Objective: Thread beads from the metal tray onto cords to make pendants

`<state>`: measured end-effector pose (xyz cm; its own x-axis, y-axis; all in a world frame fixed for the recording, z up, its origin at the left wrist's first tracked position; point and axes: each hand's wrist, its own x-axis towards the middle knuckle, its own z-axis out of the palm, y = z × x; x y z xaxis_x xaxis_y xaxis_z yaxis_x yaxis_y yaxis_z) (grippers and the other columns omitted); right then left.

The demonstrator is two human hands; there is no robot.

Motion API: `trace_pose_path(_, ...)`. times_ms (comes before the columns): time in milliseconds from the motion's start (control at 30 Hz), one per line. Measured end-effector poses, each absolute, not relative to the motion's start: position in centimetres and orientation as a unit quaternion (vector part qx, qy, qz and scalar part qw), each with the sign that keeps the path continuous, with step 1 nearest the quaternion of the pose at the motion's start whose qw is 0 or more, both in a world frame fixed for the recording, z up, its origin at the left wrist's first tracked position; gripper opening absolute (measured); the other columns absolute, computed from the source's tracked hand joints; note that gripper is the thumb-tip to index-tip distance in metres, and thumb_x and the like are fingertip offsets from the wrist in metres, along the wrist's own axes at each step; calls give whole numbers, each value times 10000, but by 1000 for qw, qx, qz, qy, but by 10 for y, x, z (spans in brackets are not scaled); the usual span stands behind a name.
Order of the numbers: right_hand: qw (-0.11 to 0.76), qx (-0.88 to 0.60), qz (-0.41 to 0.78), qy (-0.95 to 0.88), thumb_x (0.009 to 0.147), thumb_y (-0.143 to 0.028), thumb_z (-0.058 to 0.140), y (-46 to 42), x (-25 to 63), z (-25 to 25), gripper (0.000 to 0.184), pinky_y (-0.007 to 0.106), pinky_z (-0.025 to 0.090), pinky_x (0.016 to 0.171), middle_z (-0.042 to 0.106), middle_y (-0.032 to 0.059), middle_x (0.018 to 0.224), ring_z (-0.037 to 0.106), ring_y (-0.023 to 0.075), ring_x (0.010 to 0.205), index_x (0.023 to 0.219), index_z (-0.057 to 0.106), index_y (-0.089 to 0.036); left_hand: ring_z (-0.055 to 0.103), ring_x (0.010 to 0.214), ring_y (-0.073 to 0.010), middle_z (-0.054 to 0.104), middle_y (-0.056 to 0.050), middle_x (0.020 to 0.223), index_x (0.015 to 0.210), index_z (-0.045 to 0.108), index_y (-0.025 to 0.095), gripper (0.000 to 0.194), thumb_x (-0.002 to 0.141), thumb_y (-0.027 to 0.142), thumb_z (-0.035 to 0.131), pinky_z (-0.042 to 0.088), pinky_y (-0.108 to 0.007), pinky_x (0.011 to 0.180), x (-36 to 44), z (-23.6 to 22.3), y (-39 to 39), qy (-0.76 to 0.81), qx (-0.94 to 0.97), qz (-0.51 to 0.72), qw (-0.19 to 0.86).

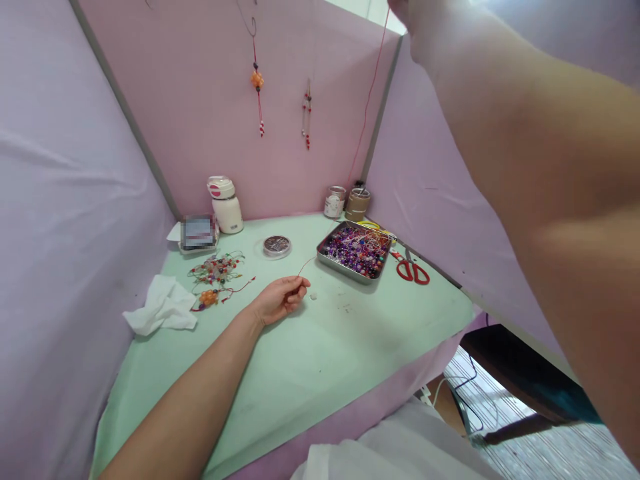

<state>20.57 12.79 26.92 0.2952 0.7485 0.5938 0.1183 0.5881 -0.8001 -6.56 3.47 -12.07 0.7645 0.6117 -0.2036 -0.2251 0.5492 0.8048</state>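
Observation:
My left hand (279, 299) rests on the pale green table (310, 360), fingers pinched on the end of a thin red cord (306, 265). The red cord (370, 93) runs up past the pink back wall to the top edge, where my right arm is raised high; my right hand (400, 9) is mostly cut off by the frame. A small white bead (313, 296) lies just right of my left fingertips. A metal tray (324, 257) of purple and mixed beads sits to the right.
Red scissors (413, 270) lie right of the tray. A round tin (277, 246), a white bottle (226, 205), two small jars (335, 201), beaded strings (216, 270), an orange-bead piece (209, 297) and crumpled tissue (161, 307) sit on the table. Beaded ornaments (257, 80) hang on the wall.

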Motion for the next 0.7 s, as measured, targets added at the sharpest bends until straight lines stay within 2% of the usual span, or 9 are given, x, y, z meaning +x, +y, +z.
trace_pose_path(33, 727, -384, 175, -541, 819, -134, 46, 124, 195, 264, 494, 176, 381, 700, 474, -66, 570, 619, 41, 844, 765, 537, -130, 303, 427, 1, 464, 30, 610, 835, 605, 97, 160, 828, 255, 578, 226, -128, 398, -65, -121, 35, 242, 393, 256, 850)
trace_pose_path(67, 710, -415, 145, -551, 813, -92, 221, 121, 184, 256, 275, 195, 412, 693, 471, -79, 506, 636, 57, 779, 734, 479, -145, 298, 424, 1, 463, 31, 609, 838, 603, 98, 159, 835, 252, 565, 228, -127, 397, -65, -122, 36, 243, 379, 267, 852)
trace_pose_path(100, 684, -447, 131, -562, 789, -53, 339, 117, 173, 244, 162, 218, 441, 681, 496, -84, 485, 643, 65, 708, 710, 438, -153, 296, 422, 1, 469, 29, 614, 849, 604, 97, 159, 843, 248, 552, 229, -125, 393, -65, -122, 36, 242, 365, 278, 855)
trace_pose_path(233, 633, -398, 187, -637, 801, -29, 467, 95, 133, 178, 138, 265, 529, 680, 608, -35, 617, 643, 82, 635, 718, 451, -137, 326, 416, -6, 541, -2, 657, 878, 611, 94, 184, 871, 239, 499, 258, -130, 371, -64, -121, 36, 230, 307, 317, 867)
trace_pose_path(367, 582, -394, 249, -666, 842, -115, 500, 61, 110, 95, 121, 275, 537, 707, 635, 10, 780, 631, 99, 729, 735, 466, -158, 543, 539, -52, 658, -82, 780, 885, 625, 92, 181, 875, 195, 476, 449, -157, 496, -63, -118, 35, 263, 265, 356, 857)
trace_pose_path(433, 528, -406, 229, -709, 838, -182, 524, 42, 104, 48, 89, 284, 518, 725, 636, 18, 804, 613, 121, 790, 753, 502, -171, 643, 714, -110, 686, -120, 874, 918, 632, 89, 196, 878, 182, 463, 514, -192, 634, -63, -117, 35, 270, 257, 360, 855)
trace_pose_path(533, 470, -429, 161, -754, 822, -229, 532, 19, 100, -21, 76, 320, 481, 779, 631, 56, 927, 578, 168, 919, 765, 555, -185, 657, 927, -182, 685, -156, 989, 975, 630, 75, 233, 885, 194, 451, 521, -257, 795, -61, -118, 35, 245, 250, 364, 863)
trace_pose_path(600, 454, -444, 112, -764, 819, -221, 528, 9, 97, -60, 76, 355, 448, 839, 606, 74, 1020, 543, 191, 990, 768, 577, -193, 651, 954, -185, 686, -152, 995, 971, 631, 72, 230, 884, 178, 446, 501, -281, 863, -59, -120, 34, 226, 241, 379, 864)
trace_pose_path(700, 450, -492, 42, -744, 837, -232, 520, 0, 90, -98, 108, 404, 397, 892, 573, 78, 1002, 497, 217, 985, 792, 615, -209, 656, 909, -161, 692, -134, 956, 947, 635, 77, 221, 881, 152, 437, 492, -274, 875, -56, -125, 33, 215, 228, 405, 859)
